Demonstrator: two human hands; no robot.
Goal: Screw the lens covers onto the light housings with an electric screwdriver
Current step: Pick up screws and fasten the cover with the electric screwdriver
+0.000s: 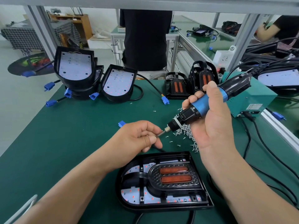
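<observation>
- Now the right hand (215,126) is wrapped around the electric screwdriver (199,109), with its bit (161,133) aimed toward eight o'clock.
- The left hand (137,138) pinches the bit at its tip, probably loading a screw, though the screw itself is too small to tell.
- It would be best to seat the screw square on the bit before letting go.
- The lens cover (174,179) sits in the light housing (161,209) at five o'clock from the left hand, near it. Loose screws (186,129) lie at three o'clock.

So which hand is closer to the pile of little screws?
Right. The right hand holds the screwdriver just beside the screw pile; the left hand pinches the bit tip, further left.
</observation>
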